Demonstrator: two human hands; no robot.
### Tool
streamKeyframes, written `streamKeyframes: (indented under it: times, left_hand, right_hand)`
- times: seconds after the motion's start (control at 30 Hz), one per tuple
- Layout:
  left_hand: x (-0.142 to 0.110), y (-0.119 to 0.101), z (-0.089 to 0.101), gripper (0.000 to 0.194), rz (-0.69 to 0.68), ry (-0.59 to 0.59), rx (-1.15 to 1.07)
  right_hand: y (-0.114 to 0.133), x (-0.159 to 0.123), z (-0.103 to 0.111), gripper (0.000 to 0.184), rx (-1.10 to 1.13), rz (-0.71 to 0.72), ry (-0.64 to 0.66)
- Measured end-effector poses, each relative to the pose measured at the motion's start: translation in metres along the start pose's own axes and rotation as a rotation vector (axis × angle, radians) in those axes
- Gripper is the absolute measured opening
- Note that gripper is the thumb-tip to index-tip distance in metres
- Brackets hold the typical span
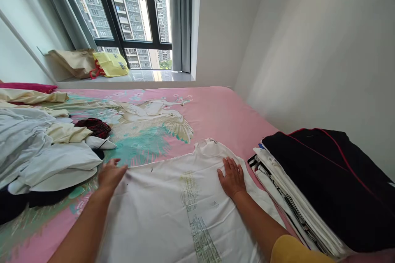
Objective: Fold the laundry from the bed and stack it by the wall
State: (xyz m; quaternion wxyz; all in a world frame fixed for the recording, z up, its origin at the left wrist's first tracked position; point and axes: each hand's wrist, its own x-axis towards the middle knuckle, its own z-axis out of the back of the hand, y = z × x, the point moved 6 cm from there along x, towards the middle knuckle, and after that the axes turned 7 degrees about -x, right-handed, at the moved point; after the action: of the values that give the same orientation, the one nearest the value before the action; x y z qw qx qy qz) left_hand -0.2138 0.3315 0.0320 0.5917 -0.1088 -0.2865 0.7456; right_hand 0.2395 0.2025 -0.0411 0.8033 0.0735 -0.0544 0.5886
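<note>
A white T-shirt (pixel 160 205) with a green and yellow printed strip lies spread on the bed, its neckline toward the far right. My right hand (pixel 233 177) rests flat on the upper part of the shirt, fingers stretched forward. At the shirt's far left corner is my left hand (pixel 111 176), its thumb and fingers apart and slightly bent; the underside of this hand is hidden. Right of the shirt stands a stack of folded clothes (pixel 290 197), topped by a black garment (pixel 321 176) with red piping.
A loose heap of white and cream clothes (pixel 46 148) covers the bed's left side, with a dark red checked cloth (pixel 94 127) at its edge. The pink bedsheet (pixel 212 111) bears a bird print. A brown paper bag (pixel 74 62) and a yellow bag (pixel 111 64) sit on the windowsill (pixel 151 76).
</note>
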Motion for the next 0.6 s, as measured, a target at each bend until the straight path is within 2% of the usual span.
streamKeyframes:
  times: [0.07,0.1,0.17,0.2,0.23,0.3,0.37,0.5,0.6]
  left_hand:
    - [-0.031,-0.066,-0.015,0.036,-0.103,0.058,-0.177]
    - [-0.056,-0.106,-0.033,0.034,-0.231,0.171,-0.251]
    - [-0.117,-0.179,-0.079,0.03,-0.556,0.481,-0.286]
    - [-0.146,-0.207,-0.101,0.024,-0.703,0.585,-0.251]
    - [-0.166,-0.225,-0.118,0.018,-0.779,0.597,-0.206]
    - [-0.183,-0.243,-0.144,0.01,-0.808,0.58,-0.179]
    - [-0.172,-0.243,-0.156,0.011,-0.746,0.482,-0.165]
    - [-0.138,-0.228,-0.16,0.014,-0.64,0.314,-0.172]
    - [-0.134,-0.221,-0.16,0.009,-0.645,0.266,-0.224]
  right_hand:
    - [0.0,0.001,0.002,0.059,0.016,0.004,-0.01]
    - [0.0,0.001,0.002,0.059,0.022,0.006,-0.015]
    - [0.0,0.001,0.002,0.059,0.028,0.008,-0.03]
    - [0.0,0.0,0.002,0.059,0.029,0.005,-0.039]
    - [0.0,0.0,0.002,0.058,0.028,0.003,-0.048]
    - [-0.001,0.0,0.002,0.057,0.03,-0.002,-0.066]
    - [-0.001,0.001,0.003,0.056,0.039,-0.002,-0.073]
    - [-0.001,0.004,0.005,0.055,0.068,0.011,-0.079]
    - [-0.004,0.002,0.003,0.053,0.103,0.031,-0.108]
